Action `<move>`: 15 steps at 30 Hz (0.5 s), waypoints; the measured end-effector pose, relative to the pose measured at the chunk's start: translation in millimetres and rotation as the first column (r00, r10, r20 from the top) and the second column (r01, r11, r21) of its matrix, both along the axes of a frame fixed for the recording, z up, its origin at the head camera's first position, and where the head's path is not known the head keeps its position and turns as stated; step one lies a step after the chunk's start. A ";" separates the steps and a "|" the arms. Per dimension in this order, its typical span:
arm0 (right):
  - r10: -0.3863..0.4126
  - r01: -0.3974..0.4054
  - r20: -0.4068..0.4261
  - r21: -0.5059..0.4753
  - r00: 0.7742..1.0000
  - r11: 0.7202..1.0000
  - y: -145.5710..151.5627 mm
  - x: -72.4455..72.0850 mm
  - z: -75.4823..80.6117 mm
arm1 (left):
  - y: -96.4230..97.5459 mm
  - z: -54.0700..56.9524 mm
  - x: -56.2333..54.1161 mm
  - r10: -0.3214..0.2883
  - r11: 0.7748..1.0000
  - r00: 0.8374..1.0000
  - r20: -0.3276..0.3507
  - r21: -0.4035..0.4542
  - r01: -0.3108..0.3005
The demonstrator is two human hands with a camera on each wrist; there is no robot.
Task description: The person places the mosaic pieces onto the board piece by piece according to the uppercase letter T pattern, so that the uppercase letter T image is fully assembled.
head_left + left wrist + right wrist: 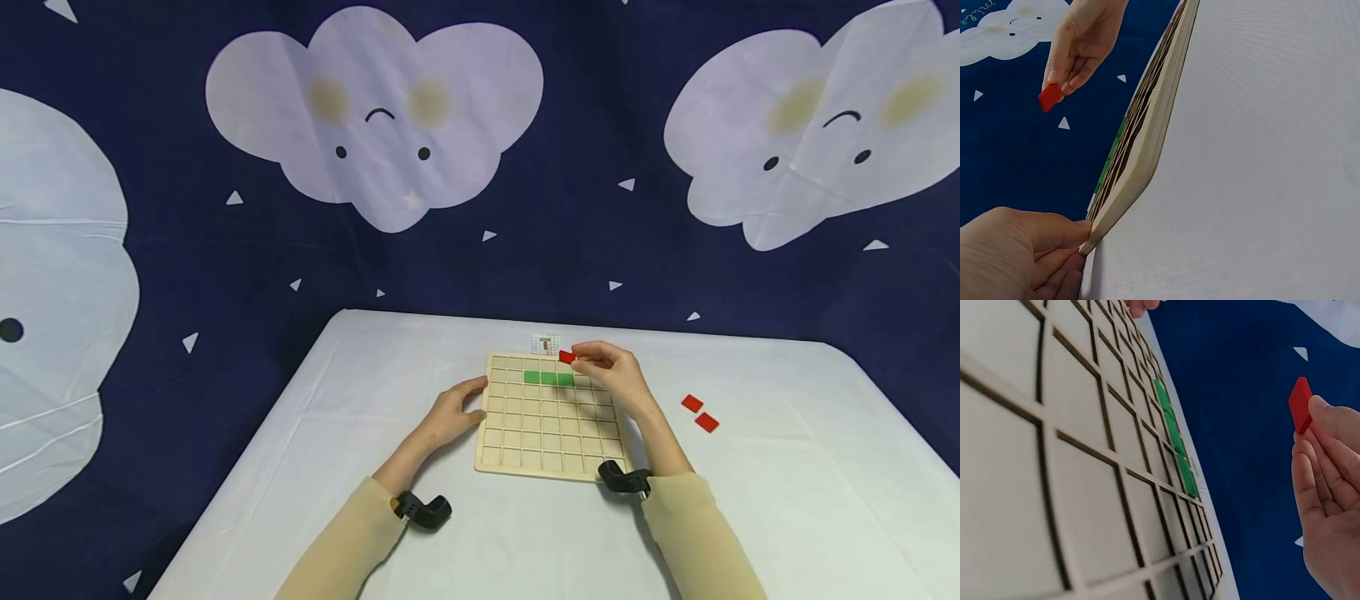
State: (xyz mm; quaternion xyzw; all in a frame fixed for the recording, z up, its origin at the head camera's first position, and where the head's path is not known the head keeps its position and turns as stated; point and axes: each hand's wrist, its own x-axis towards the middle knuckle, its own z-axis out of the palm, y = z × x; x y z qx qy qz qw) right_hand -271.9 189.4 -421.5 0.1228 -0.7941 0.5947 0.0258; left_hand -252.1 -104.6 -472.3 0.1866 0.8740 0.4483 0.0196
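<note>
One dark blue backdrop (585, 250), printed with pale clouds (382, 158), hangs behind a white-covered table (825, 467) that bears a square wooden board (532, 433) ruled into cells by raised strips. The left hand (447, 417) is at the board's left edge; the right hand (622, 375) is over its far right part. Three green tiles (549, 378) form a row near the far edge, its long axis running left to right, and just past that edge lies a small printed card (546, 344). Two loose red tiles (692, 403) lie on the table to the right of the board, nearer the right hand than the left. The relation that probably matters most is between the green row and the held red tile (567, 357): in the head view it shows just beyond the row's rightmost tile, on the card's side, while both wrist views show it raised, apart from the board. As for the grip, the right thumb and fingertips pinch this tile at one end, leaving much of its face uncovered. The left thumb and fingers, relaxed and parted, touch the board's edge; no firm clasp is evident.
</note>
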 end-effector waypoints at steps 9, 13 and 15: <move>0.028 -0.028 -0.004 0.038 1.000 0.999 -8.3 -1.9 -15.1 | 1.1 1.3 -0.1 0.004 1.000 1.000 0.010 -0.004 -0.004; 0.022 -0.023 0.007 0.064 1.000 0.998 -10.9 -3.8 -23.5 | 1.1 1.9 0.3 0.008 1.000 1.000 0.013 -0.004 -0.008; 0.020 -0.021 0.017 0.071 1.000 0.997 -11.7 -4.4 -28.1 | 1.1 1.6 0.1 0.008 1.000 1.000 0.014 -0.004 -0.008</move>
